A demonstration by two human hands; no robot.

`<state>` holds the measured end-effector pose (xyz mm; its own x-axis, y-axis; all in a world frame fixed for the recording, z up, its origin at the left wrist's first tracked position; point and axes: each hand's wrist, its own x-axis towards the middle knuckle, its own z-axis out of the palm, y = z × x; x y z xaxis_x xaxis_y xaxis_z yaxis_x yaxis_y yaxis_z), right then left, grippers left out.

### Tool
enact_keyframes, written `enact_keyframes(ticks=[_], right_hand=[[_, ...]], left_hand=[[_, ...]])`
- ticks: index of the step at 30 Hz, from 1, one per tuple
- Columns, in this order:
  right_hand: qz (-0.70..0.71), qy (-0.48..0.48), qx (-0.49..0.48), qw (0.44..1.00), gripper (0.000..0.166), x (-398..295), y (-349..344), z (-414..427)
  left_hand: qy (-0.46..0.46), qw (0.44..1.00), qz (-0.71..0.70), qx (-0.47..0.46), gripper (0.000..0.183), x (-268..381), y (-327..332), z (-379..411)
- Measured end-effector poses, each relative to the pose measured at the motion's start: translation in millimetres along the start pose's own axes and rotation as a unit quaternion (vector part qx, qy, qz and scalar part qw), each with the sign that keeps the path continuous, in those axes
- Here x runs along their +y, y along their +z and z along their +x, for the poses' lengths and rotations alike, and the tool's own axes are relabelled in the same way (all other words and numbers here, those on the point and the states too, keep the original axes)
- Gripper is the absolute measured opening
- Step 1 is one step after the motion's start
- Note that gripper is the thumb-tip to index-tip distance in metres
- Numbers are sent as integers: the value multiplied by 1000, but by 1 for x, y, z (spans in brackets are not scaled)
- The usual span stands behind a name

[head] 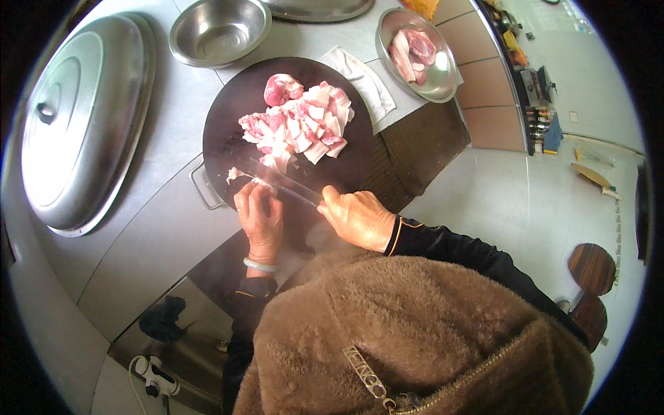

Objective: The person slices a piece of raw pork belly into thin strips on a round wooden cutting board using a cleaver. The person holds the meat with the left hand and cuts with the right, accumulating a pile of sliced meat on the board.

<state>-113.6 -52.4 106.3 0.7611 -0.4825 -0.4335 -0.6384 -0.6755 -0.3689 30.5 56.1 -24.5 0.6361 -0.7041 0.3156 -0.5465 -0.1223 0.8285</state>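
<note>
My right hand (pixel 358 215) is closed around the handle of a knife (pixel 285 184), whose blade points up and left over the round dark chopping board (pixel 228 109). At the board's near edge, my left hand (pixel 259 207) holds a small pale piece of meat (pixel 265 185) against the board, close beside the blade. A pale scrap of meat (pixel 234 175) lies just left of those fingers. Beyond the knife is a heap of cut pink and white raw meat (pixel 311 124), with a rounder red chunk (pixel 282 89) at its far side.
A metal bowl (pixel 449 72) with larger raw meat pieces stands back right, beside a white cloth (pixel 363 83). Another metal bowl (pixel 176 39) is at the back. A large domed metal lid (pixel 93 124) lies left. A metal handle (pixel 199 192) sticks out beside the board.
</note>
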Motion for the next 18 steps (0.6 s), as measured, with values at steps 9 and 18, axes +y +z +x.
enact_keyframes(ticks=[9, 18], right_hand=[[23, 10, -9, 1000, 27, -2, -1, -5], [32, 20, -16, 999, 24, -12, 0, 6]], left_hand=[[-4, 1000, -2, 3, 32, -2, 0, -5], [-1, 1000, -12, 1, 34, -3, -1, -5]])
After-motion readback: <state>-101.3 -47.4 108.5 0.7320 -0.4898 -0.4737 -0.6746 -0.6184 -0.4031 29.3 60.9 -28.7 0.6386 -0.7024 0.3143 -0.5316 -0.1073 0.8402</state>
